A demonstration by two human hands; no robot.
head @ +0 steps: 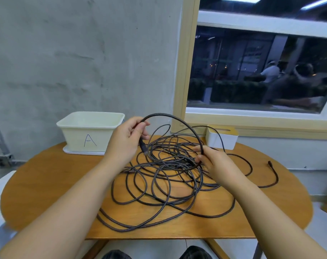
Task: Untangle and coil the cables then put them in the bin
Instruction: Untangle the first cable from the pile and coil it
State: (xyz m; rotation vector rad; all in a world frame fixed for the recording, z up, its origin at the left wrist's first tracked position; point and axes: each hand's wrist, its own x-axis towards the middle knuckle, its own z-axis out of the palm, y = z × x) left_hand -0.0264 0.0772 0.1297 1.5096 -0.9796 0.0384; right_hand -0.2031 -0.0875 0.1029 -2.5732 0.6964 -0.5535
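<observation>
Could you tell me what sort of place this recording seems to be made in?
Probably an office or lab corner: a small round wooden table against a bare concrete wall, with a window showing people in another room, and a labelled bin set out.

Handwritten capital "A" on front wall of cream bin [88, 135], left of centre in frame. No other readable text.

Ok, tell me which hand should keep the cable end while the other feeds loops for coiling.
Left. The left hand already holds the cable near its plug, so it can probably anchor the coil. The right hand pinches the same cable beside the tangle, well placed to feed slack.
</observation>
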